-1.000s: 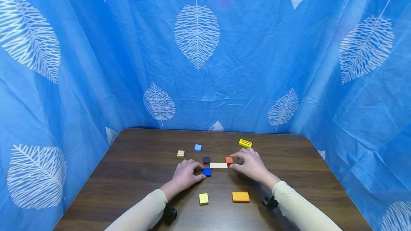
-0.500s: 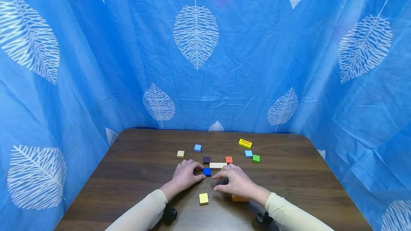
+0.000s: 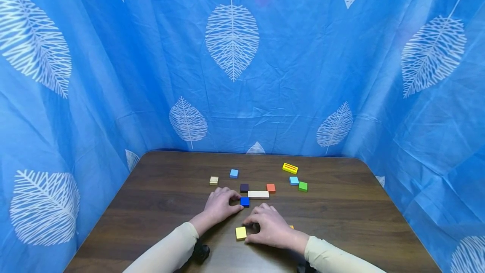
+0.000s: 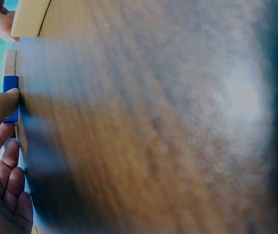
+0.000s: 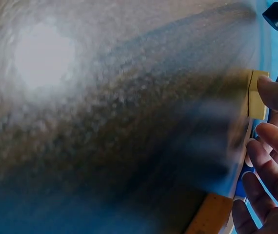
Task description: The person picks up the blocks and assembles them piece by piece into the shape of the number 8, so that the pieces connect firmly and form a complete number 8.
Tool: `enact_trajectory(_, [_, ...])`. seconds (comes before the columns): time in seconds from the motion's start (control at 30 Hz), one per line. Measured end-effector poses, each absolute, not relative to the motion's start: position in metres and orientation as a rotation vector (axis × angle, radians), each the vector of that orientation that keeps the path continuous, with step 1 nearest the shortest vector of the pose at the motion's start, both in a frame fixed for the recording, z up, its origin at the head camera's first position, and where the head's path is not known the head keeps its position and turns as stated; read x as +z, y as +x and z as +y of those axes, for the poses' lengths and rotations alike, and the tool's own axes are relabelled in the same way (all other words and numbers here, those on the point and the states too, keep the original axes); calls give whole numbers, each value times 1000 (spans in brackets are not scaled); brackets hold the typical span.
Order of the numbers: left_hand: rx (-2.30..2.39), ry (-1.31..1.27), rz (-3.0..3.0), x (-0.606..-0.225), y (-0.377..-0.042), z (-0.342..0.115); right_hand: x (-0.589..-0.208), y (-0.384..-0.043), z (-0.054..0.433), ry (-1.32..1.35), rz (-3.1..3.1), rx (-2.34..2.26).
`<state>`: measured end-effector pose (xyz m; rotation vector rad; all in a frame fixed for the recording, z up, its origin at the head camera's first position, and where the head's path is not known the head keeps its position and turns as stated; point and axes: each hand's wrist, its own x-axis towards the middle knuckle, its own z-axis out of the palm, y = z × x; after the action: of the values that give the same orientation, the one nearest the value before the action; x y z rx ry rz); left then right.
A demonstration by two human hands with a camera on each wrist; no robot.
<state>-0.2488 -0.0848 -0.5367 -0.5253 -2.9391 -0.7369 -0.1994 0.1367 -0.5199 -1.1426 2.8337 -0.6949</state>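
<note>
My left hand (image 3: 219,204) pinches a dark blue block (image 3: 244,202) between thumb and forefinger at its left side. In the left wrist view the thumb overlaps the near face of this block. A pale wooden bar (image 3: 258,195) lies against its upper right, with a dark purple block (image 3: 244,188) and an orange-red block (image 3: 270,188) behind the bar. Closer to the person, my right hand (image 3: 270,227) is spread around the right side of a pale yellow block (image 3: 241,233). Its thumb tip is right at the block's edge; the forefinger arches apart from it.
An orange block (image 5: 209,214) is mostly hidden behind the right hand. Farther back on the brown table (image 3: 159,222) lie a striped wooden block (image 3: 214,180), light blue blocks (image 3: 234,173), a green block (image 3: 303,186) and a yellow striped bar (image 3: 290,168). A blue curtain hangs behind.
My right hand has left the orange-red block and come toward the person and left, to the pale yellow block, uncovering the light blue and green blocks. My left hand stays at the dark blue block.
</note>
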Motion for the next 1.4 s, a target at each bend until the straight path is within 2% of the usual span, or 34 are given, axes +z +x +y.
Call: enact_trajectory(1.4, [-741,-551,-2880,-534,-246,-85,-528,-198,133,-1180,2919,-637])
